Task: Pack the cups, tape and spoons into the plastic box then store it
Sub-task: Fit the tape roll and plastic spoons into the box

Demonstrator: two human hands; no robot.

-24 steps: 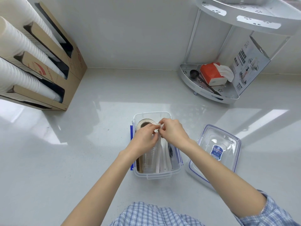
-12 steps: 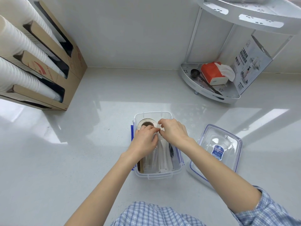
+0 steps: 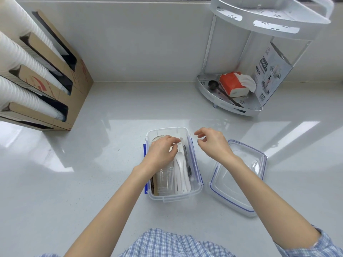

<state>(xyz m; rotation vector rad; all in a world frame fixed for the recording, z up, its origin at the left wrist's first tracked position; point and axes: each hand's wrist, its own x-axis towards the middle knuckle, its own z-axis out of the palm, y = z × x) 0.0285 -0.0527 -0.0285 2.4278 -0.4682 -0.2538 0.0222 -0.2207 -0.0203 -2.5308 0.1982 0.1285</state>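
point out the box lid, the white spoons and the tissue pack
box lid (image 3: 239,179): head view, clear centre panel
white spoons (image 3: 180,161): head view, bowl of the top spoon
tissue pack (image 3: 231,84): head view, orange top face

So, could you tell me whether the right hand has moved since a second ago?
Yes. The right hand has left the plastic box and shifted right, toward the lid.

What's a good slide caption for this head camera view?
Left hand inside the clear plastic box holding spoons, right hand open above it, lid beside.
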